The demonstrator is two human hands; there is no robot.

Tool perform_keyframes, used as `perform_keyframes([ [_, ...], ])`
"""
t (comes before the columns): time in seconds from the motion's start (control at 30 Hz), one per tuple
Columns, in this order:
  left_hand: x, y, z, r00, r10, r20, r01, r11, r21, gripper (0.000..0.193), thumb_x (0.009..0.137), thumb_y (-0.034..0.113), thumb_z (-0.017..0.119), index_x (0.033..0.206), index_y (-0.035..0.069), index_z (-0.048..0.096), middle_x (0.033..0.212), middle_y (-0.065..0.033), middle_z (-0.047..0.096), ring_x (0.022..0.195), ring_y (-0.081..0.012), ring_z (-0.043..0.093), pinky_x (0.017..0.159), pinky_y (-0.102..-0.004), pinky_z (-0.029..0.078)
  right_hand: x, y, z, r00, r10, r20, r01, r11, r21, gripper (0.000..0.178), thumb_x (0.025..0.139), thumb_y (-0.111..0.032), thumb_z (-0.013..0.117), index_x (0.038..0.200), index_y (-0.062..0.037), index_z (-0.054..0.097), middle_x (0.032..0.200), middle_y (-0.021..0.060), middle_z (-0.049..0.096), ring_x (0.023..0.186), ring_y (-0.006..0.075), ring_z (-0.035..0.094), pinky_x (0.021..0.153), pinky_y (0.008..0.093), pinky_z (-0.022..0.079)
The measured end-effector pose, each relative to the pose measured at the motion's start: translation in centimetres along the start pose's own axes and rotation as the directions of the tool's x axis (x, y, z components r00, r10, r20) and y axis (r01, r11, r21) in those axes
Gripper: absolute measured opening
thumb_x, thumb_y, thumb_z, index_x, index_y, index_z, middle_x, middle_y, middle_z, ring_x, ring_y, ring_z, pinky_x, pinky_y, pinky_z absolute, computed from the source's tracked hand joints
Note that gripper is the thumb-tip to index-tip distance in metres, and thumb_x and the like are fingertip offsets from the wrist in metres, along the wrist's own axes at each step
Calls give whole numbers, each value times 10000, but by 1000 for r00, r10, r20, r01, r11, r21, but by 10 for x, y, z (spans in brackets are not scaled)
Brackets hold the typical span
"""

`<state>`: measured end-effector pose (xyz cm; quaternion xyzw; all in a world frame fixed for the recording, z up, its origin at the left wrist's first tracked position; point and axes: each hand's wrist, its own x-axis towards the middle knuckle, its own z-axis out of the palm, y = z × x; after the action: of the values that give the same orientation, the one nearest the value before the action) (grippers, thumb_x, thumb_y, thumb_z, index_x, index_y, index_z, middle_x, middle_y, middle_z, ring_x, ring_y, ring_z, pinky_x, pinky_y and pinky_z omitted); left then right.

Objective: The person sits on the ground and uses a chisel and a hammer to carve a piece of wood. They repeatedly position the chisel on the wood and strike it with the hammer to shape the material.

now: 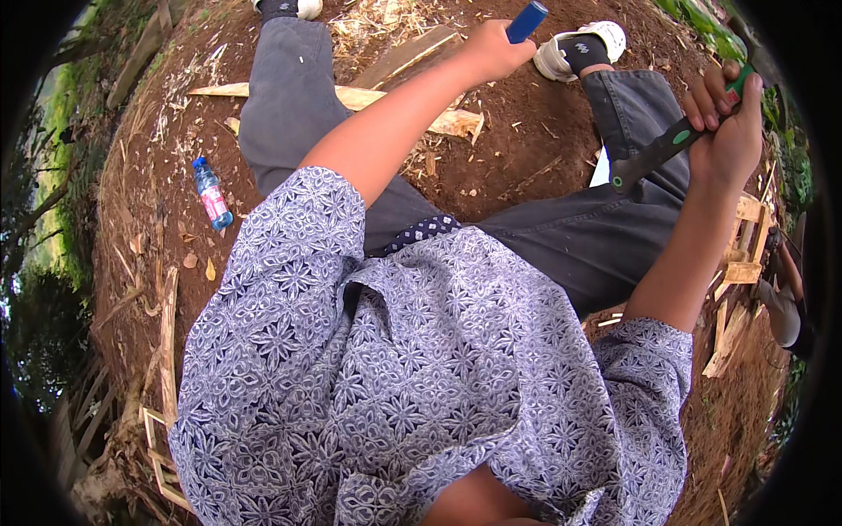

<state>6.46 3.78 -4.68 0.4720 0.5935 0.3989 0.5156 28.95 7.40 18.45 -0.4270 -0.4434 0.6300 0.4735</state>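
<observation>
My left hand [493, 54] is closed around a blue-handled tool [527, 22], and its lower part is hidden by the fist. It is held out ahead, near my shoe on the right. Raised at the far right, my right hand [730, 140] grips a hammer [658, 156] by its black and green handle. The handle's end, with a hole in it, points down and left over my leg. The hammer's head is hard to make out against the dark rim. Below my left hand, a split piece of pale wood [452, 121] lies on the soil between my legs.
A plank [405, 58] and scattered wood chips lie ahead. On the left is a plastic bottle [211, 195] with a blue cap. A wooden frame [745, 241] stands on the right, near another person [783, 307]. Long wood strips [168, 337] lie at lower left.
</observation>
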Motion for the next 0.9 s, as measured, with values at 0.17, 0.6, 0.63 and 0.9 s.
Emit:
perform_keyframes([
  [0.17, -24, 31, 10, 996, 25, 80, -34, 994, 108, 278, 829, 328, 696, 873, 54, 702, 727, -95, 695, 689, -231, 679, 676, -388, 527, -4, 13, 9, 956, 274, 108, -209, 890, -405, 340, 1099, -404, 474, 971, -97, 545, 670, -82, 356, 525, 39, 318, 463, 230, 285],
  [0.6, -26, 28, -2, 997, 10, 82, -21, 990, 142, 306, 886, 344, 689, 854, 47, 626, 684, -34, 606, 639, -152, 599, 631, -359, 487, -5, 31, 9, 931, 357, -77, -362, 875, -322, 320, 1111, -390, 458, 943, -122, 506, 642, -81, 323, 478, 22, 273, 421, 214, 246],
  [0.63, -28, 27, 0, 995, 16, 93, -28, 991, 132, 320, 903, 352, 687, 837, 52, 598, 667, -11, 577, 625, -126, 574, 616, -350, 473, -5, 36, 8, 949, 303, -86, -315, 907, -280, 325, 1105, -392, 466, 930, -122, 505, 643, -78, 324, 483, 27, 278, 431, 224, 253],
  [0.9, -32, 22, 3, 989, 72, 132, -94, 981, 170, 309, 891, 345, 699, 861, 48, 618, 664, -11, 584, 630, -133, 570, 624, -347, 469, -2, 23, 22, 982, 170, -77, -179, 976, -128, 343, 1103, -408, 462, 908, -126, 488, 642, -85, 312, 474, 26, 265, 427, 226, 267],
])
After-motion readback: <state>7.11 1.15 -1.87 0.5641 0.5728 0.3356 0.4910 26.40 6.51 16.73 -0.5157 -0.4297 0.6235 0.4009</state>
